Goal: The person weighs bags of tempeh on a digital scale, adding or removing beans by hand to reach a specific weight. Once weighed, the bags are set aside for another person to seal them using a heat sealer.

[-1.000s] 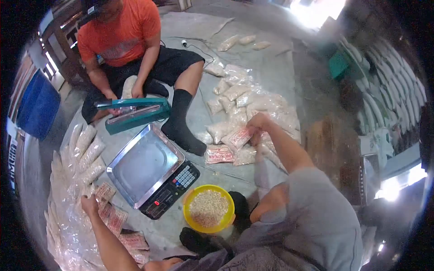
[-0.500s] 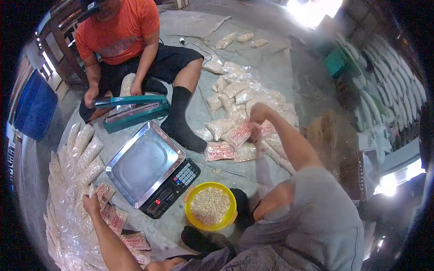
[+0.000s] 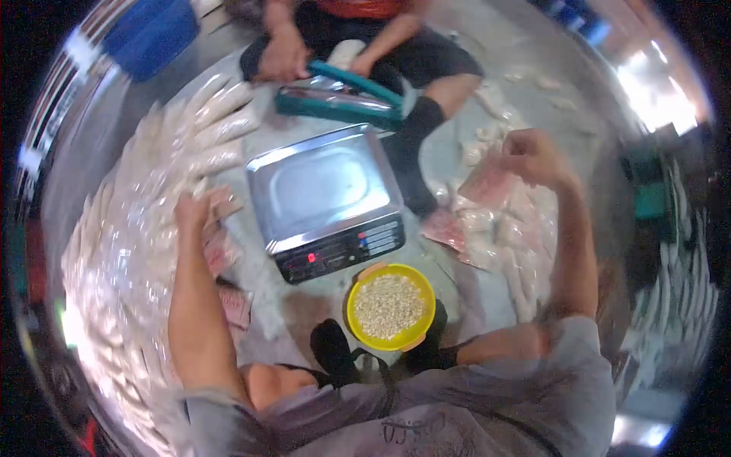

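My right hand (image 3: 539, 158) is closed on a clear plastic bag with red print (image 3: 487, 181), raised above the filled packs on the right. On the left, my left hand (image 3: 192, 212) has its fingers pressed together at the edge of a large heap of filled clear packs (image 3: 145, 221). Beside its fingertips lies a red-printed packet (image 3: 224, 202); what the fingers grip, if anything, is hidden. Between my arms stands a digital scale (image 3: 327, 190) with a bare metal pan and a lit red display. A yellow bowl (image 3: 430, 316) of pale flakes sits in front of me.
Across from me a seated person (image 3: 285, 53) has both hands at a green bag sealer (image 3: 335, 105), with a filled pack beside it. Several filled packs (image 3: 518, 236) lie at the right. A blue tub (image 3: 152, 38) stands at the far left.
My head view has turned, so the scale and bowl appear shifted. My right hand still grips the printed bag, now held up over the packs. My left hand remains by the left heap.
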Action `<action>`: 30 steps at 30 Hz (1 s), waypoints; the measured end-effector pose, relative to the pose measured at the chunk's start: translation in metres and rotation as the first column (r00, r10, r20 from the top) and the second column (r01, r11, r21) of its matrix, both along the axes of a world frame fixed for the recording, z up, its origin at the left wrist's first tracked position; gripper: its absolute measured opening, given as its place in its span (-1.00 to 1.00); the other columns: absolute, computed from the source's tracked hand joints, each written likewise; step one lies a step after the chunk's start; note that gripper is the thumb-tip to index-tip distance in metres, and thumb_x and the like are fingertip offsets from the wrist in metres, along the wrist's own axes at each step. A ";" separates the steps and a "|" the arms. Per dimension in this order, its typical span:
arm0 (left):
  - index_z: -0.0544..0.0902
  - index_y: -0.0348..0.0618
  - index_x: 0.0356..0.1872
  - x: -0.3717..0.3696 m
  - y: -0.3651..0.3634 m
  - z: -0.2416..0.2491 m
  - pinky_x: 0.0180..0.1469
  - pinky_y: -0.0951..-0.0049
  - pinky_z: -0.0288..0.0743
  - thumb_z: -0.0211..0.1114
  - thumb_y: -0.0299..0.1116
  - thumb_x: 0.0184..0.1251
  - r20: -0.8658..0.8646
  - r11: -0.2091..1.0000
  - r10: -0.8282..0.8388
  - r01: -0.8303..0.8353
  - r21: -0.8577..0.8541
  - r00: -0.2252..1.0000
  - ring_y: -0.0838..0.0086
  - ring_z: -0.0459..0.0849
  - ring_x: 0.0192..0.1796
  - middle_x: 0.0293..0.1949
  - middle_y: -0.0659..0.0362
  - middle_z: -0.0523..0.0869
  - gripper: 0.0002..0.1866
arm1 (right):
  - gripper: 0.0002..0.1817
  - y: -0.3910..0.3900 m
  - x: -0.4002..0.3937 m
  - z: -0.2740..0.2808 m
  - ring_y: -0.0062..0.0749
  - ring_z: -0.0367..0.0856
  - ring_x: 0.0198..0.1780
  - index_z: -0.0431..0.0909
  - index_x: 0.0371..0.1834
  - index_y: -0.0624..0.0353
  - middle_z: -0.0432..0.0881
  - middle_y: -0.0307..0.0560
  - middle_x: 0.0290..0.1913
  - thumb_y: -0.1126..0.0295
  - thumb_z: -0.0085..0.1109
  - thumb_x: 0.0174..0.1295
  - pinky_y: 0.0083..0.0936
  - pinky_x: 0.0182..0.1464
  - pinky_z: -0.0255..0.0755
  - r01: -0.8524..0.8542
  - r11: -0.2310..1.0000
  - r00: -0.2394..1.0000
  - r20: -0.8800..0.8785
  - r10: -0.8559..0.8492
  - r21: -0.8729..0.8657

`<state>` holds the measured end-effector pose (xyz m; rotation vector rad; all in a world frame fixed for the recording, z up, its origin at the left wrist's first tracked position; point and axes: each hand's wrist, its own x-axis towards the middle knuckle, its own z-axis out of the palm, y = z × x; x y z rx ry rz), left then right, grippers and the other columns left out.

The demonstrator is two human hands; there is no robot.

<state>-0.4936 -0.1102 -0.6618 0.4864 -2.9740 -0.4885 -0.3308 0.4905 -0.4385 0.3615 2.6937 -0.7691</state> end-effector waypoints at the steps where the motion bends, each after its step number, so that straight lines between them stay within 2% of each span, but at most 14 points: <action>1: 0.59 -0.29 0.03 0.007 0.014 0.021 0.15 0.16 0.47 0.43 0.04 0.02 0.088 0.999 0.049 -0.049 0.004 0.995 0.00 0.61 0.13 0.04 -0.19 0.64 -0.34 | -0.87 -0.017 -0.008 -0.003 -0.60 0.46 -0.66 0.55 -0.48 0.21 0.54 -0.20 -0.61 0.40 0.25 0.08 -0.56 -0.66 0.34 -0.027 0.991 0.998 -0.067 0.018 -0.134; 2: 0.59 -0.30 0.04 0.006 0.014 0.021 0.16 0.17 0.46 0.42 0.02 0.04 0.100 0.999 0.052 -0.052 -0.005 0.994 0.00 0.60 0.14 0.06 -0.19 0.63 -0.35 | -0.87 -0.032 -0.012 -0.008 -0.62 0.45 -0.67 0.53 -0.49 0.20 0.53 -0.22 -0.62 0.40 0.24 0.10 -0.57 -0.67 0.32 -0.046 0.962 0.992 -0.128 0.011 -0.269; 4: 0.58 -0.30 0.05 0.012 0.012 0.026 0.17 0.17 0.46 0.40 0.01 0.05 0.107 0.997 0.078 -0.077 -0.020 0.991 0.01 0.60 0.15 0.07 -0.20 0.63 -0.35 | -0.86 -0.075 -0.029 -0.034 -0.61 0.47 -0.67 0.52 -0.44 0.21 0.53 -0.24 -0.61 0.38 0.22 0.16 -0.59 -0.68 0.31 -0.091 0.930 0.977 -0.213 0.014 -0.357; 6: 0.56 -0.43 0.00 0.017 0.020 0.040 0.16 0.14 0.47 0.33 -0.10 0.06 0.079 1.000 0.012 -0.013 0.011 0.997 -0.10 0.60 0.12 0.01 -0.33 0.61 -0.41 | -0.85 -0.114 -0.042 -0.068 -0.59 0.49 -0.66 0.53 -0.40 0.23 0.57 -0.21 -0.59 0.37 0.22 0.20 -0.58 -0.67 0.34 -0.119 0.860 0.968 -0.250 -0.011 -0.496; 9: 0.55 -0.43 0.00 0.020 0.021 0.047 0.16 0.14 0.47 0.33 -0.14 0.06 0.075 0.999 0.027 -0.029 0.032 0.997 -0.11 0.60 0.11 0.00 -0.33 0.62 -0.43 | -0.89 -0.163 -0.063 -0.136 -0.54 0.52 -0.62 0.52 -0.40 0.24 0.58 -0.16 -0.56 0.45 0.21 0.20 -0.56 -0.60 0.42 -0.062 0.684 0.984 -0.159 -0.080 -0.727; 10: 0.55 -0.43 0.00 0.020 0.020 0.048 0.16 0.14 0.47 0.33 -0.14 0.06 0.074 0.999 0.035 -0.037 0.029 0.997 -0.11 0.60 0.11 0.00 -0.33 0.62 -0.43 | -0.89 -0.172 -0.069 -0.152 -0.54 0.52 -0.62 0.52 -0.40 0.24 0.58 -0.16 -0.56 0.45 0.21 0.20 -0.56 -0.60 0.42 -0.068 0.681 0.984 -0.160 -0.073 -0.729; 12: 0.56 -0.43 -0.01 0.021 0.019 0.048 0.17 0.13 0.46 0.32 -0.15 0.06 0.077 0.999 0.021 -0.023 0.032 0.997 -0.11 0.60 0.12 0.00 -0.33 0.62 -0.44 | -0.90 -0.184 -0.079 -0.177 -0.53 0.52 -0.61 0.51 -0.42 0.23 0.57 -0.16 -0.56 0.48 0.20 0.21 -0.55 -0.57 0.44 0.027 0.536 0.993 -0.038 -0.110 -0.844; 14: 0.56 -0.43 -0.01 0.025 0.020 0.051 0.17 0.13 0.46 0.31 -0.15 0.07 0.073 0.999 0.027 -0.029 0.037 0.997 -0.11 0.59 0.12 0.00 -0.33 0.62 -0.44 | -0.88 -0.185 -0.080 -0.186 -0.52 0.52 -0.60 0.51 -0.43 0.22 0.56 -0.17 -0.56 0.48 0.22 0.22 -0.56 -0.57 0.44 0.045 0.529 0.998 0.010 -0.069 -0.847; 17: 0.56 -0.43 -0.01 0.023 0.015 0.048 0.18 0.13 0.46 0.30 -0.15 0.07 0.074 0.999 0.025 -0.028 0.043 0.997 -0.11 0.59 0.12 0.01 -0.34 0.62 -0.45 | -0.86 -0.178 -0.066 -0.170 -0.59 0.52 -0.51 0.61 -0.34 0.26 0.61 -0.21 -0.45 0.39 0.25 0.20 -0.62 -0.45 0.42 0.028 0.662 0.998 0.054 0.019 -0.749; 18: 0.56 -0.43 0.00 0.022 0.013 0.044 0.18 0.13 0.45 0.29 -0.15 0.08 0.082 0.999 0.020 -0.024 0.044 0.996 -0.11 0.59 0.13 0.01 -0.34 0.61 -0.44 | -0.86 -0.174 -0.064 -0.169 -0.59 0.52 -0.51 0.61 -0.34 0.26 0.61 -0.21 -0.45 0.39 0.25 0.20 -0.62 -0.45 0.42 0.031 0.663 0.998 0.061 0.022 -0.748; 20: 0.56 -0.40 0.03 0.016 0.011 0.040 0.18 0.16 0.46 0.31 -0.12 0.04 0.117 0.998 0.033 -0.038 0.042 0.993 -0.07 0.59 0.14 0.04 -0.30 0.61 -0.40 | -0.86 -0.165 -0.061 -0.171 -0.60 0.52 -0.50 0.60 -0.33 0.25 0.61 -0.21 -0.44 0.38 0.24 0.23 -0.61 -0.45 0.42 0.005 0.728 0.998 -0.038 -0.043 -0.685; 22: 0.56 -0.38 0.07 0.014 0.012 0.035 0.18 0.19 0.46 0.32 -0.09 0.00 0.150 0.998 0.040 -0.046 0.039 0.988 -0.02 0.60 0.15 0.06 -0.26 0.61 -0.36 | -0.87 -0.147 -0.061 -0.182 -0.59 0.54 -0.48 0.60 -0.32 0.21 0.60 -0.23 -0.45 0.37 0.23 0.25 -0.61 -0.43 0.44 0.009 0.717 0.998 -0.044 -0.055 -0.697; 24: 0.56 -0.44 0.03 0.018 0.021 0.043 0.19 0.14 0.45 0.28 -0.16 0.07 0.137 0.999 0.006 -0.013 0.050 0.991 -0.11 0.58 0.14 0.03 -0.34 0.60 -0.42 | -0.86 -0.137 -0.056 -0.178 -0.58 0.50 -0.59 0.58 -0.35 0.25 0.59 -0.20 -0.54 0.39 0.22 0.26 -0.61 -0.54 0.36 0.032 0.648 0.996 -0.029 -0.083 -0.761; 30: 0.56 -0.44 0.04 0.012 0.017 0.031 0.20 0.14 0.44 0.29 -0.13 0.06 0.121 0.999 -0.052 0.052 0.001 0.991 -0.09 0.58 0.15 0.05 -0.32 0.60 -0.40 | -0.89 -0.110 -0.026 -0.154 -0.59 0.51 -0.53 0.57 -0.30 0.21 0.59 -0.22 -0.50 0.39 0.18 0.27 -0.61 -0.44 0.43 0.075 0.670 0.997 0.038 -0.071 -0.739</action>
